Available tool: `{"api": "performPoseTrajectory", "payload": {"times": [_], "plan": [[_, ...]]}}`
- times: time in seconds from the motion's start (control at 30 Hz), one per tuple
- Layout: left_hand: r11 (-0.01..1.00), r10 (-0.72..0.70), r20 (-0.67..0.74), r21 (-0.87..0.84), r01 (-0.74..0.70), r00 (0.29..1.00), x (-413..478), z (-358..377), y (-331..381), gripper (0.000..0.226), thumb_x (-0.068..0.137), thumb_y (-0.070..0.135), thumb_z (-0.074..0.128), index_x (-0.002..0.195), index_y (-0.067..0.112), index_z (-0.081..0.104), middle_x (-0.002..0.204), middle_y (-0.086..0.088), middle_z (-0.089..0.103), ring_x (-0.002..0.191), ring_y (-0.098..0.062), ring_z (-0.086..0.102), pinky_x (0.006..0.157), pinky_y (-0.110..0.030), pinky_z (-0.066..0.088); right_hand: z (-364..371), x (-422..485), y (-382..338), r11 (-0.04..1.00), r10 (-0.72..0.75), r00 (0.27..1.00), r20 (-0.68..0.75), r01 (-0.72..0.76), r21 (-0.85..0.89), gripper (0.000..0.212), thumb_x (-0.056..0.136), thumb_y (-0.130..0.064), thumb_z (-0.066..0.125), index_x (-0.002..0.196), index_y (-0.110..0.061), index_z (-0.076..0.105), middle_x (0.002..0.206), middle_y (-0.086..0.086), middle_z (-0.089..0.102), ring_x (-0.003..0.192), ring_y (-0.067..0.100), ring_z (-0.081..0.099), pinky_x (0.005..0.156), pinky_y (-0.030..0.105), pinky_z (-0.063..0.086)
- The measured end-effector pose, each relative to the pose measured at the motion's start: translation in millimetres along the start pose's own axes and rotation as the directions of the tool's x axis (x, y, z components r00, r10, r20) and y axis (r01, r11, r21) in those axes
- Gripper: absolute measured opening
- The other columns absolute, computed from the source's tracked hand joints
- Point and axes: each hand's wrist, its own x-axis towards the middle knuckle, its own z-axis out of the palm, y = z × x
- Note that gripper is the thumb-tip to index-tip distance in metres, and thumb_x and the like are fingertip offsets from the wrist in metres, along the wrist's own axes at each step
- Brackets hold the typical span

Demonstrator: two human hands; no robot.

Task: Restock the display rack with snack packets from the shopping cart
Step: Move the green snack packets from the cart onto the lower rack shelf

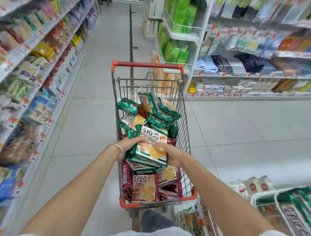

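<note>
My left hand (130, 144) grips the 9 o'clock edge of the green packets (150, 153) and my right hand (172, 155) clasps the 3 o'clock edge. The stack is held over the cart (147, 64). The rack (253, 199) lies at 4 o'clock, nearer my right arm.

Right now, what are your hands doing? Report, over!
Left hand, right hand: both gripping stack of green snack packets. Stack over shopping cart. Display rack lower right, nothing between.
</note>
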Motion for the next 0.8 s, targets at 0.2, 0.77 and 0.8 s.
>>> {"api": "performPoseTrajectory", "payload": {"times": [0.2,0.77,0.8], "plan": [[0.974,0.102,0.154,0.188,-0.131,0.983,-83.3,61.2,3.5,0.103,0.055,0.076,0.078,0.142,0.027,0.052,0.158,-0.008,0.036,0.146,-0.033,0.032,0.120,-0.057,0.021,-4.7,-65.2,55.5,0.985,-0.163,0.963,-0.215,0.145,-0.098,0.085,0.054,-0.071,0.086,0.121,-0.023,0.064,0.134,0.005,0.064,0.127,0.031,0.057,0.112,0.061,0.036],[0.694,0.104,0.734,0.430,-0.578,0.671,-256.4,403.9,-66.7,0.087,0.066,0.080,0.070,0.139,0.034,0.057,0.145,0.010,0.042,0.142,-0.021,0.033,0.120,-0.044,0.022,2.8,-466.3,284.8,0.944,-0.005,0.515,-0.857,0.286,0.167,0.042,0.094,-0.051,0.062,0.125,-0.023,0.056,0.130,-0.010,0.047,0.120,0.012,0.044,0.105,0.037,0.035],[0.668,0.089,0.766,0.428,-0.608,0.637,-272.0,426.9,-73.9,0.082,0.072,0.077,0.067,0.141,0.034,0.055,0.149,0.007,0.040,0.143,-0.020,0.031,0.118,-0.043,0.022,2.5,-487.3,303.4,0.938,-0.001,0.485,-0.875,0.304,0.167,0.028,0.094,-0.051,0.062,0.109,-0.027,0.056,0.131,-0.012,0.045,0.125,0.012,0.042,0.111,0.040,0.032]]}}
